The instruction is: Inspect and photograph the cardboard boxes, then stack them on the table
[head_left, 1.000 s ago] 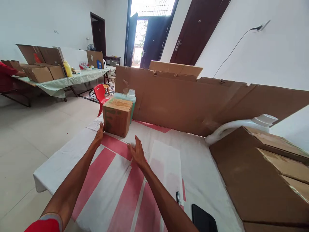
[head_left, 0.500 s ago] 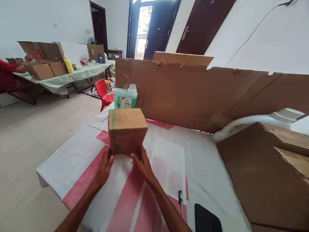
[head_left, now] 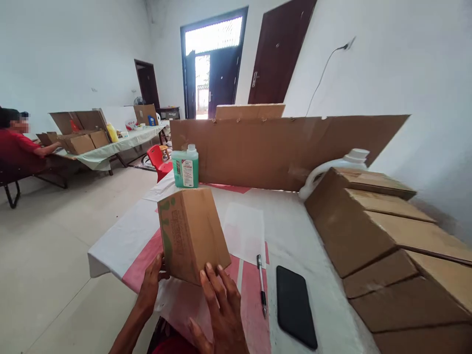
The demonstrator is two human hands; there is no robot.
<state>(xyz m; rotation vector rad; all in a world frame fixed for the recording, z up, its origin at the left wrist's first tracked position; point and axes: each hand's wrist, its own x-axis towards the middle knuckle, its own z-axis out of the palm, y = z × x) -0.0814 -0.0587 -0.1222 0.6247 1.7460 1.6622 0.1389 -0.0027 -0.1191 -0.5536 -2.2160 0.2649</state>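
A small brown cardboard box (head_left: 206, 231) with green print is tilted above the near part of the cloth-covered table (head_left: 283, 221). The fingers of my left hand (head_left: 151, 285) curl against its lower left side, the fingertips partly hidden behind it. My right hand (head_left: 224, 309) presses its fingertips against the box's near lower edge, with the thumb apart from it. Beyond the box stands a bottle of green liquid (head_left: 186, 169) with a white cap. To the right lie a pen (head_left: 261, 285), a black phone (head_left: 296, 305) and a white sheet (head_left: 245, 231).
Several stacked cardboard boxes (head_left: 372, 275) line the right side, with a white jug (head_left: 332, 169) behind them. A tall cardboard panel (head_left: 254, 152) closes the back. At the far left a person in red (head_left: 22, 152) sits by another table. A red chair (head_left: 158, 160) stands beyond the table.
The box has turned, so a printed side shows, and come nearer. My right hand has shifted onto its near face. My view has tilted up, showing more of the room.
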